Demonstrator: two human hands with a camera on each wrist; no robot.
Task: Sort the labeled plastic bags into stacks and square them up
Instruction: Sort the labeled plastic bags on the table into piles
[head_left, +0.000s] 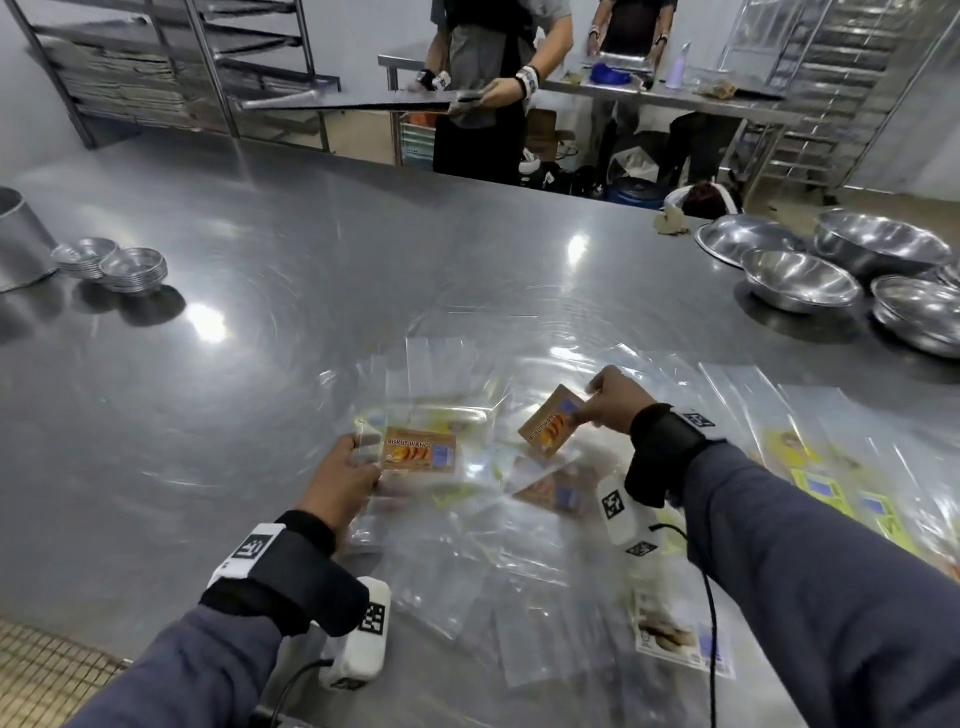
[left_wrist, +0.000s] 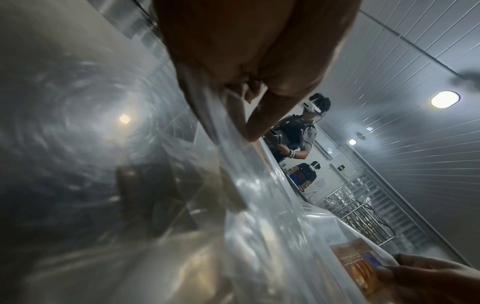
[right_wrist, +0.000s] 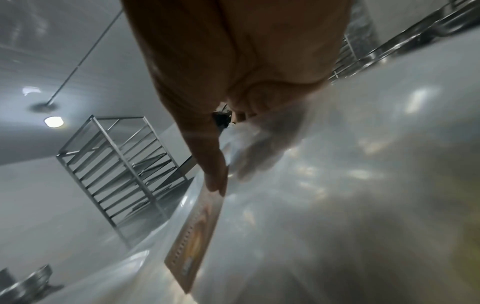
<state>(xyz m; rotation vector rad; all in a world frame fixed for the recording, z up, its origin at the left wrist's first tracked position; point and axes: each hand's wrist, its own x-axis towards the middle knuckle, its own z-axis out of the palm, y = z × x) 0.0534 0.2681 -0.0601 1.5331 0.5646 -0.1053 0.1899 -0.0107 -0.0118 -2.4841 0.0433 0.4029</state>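
Note:
Clear plastic bags with printed labels lie scattered on the steel table (head_left: 260, 312). My left hand (head_left: 345, 480) pinches a bag with an orange-brown label (head_left: 420, 449), held about level above the pile. My right hand (head_left: 610, 400) pinches a second bag with the same orange-brown label (head_left: 550, 421), tilted on its corner. In the right wrist view that label (right_wrist: 194, 242) hangs below my thumb. The left wrist view shows my left fingers on clear plastic (left_wrist: 233, 144), with the right hand's label (left_wrist: 361, 267) at the lower right. Yellow-labelled bags (head_left: 831, 493) lie spread at the right.
Steel bowls (head_left: 800, 278) stand at the table's right. Stacked small tins (head_left: 132, 267) and a metal bucket (head_left: 21, 239) sit at the left. A person carrying a tray (head_left: 363, 101) stands beyond the far edge, with another person (head_left: 631, 31) behind. Tray racks (head_left: 171, 73) line the back wall.

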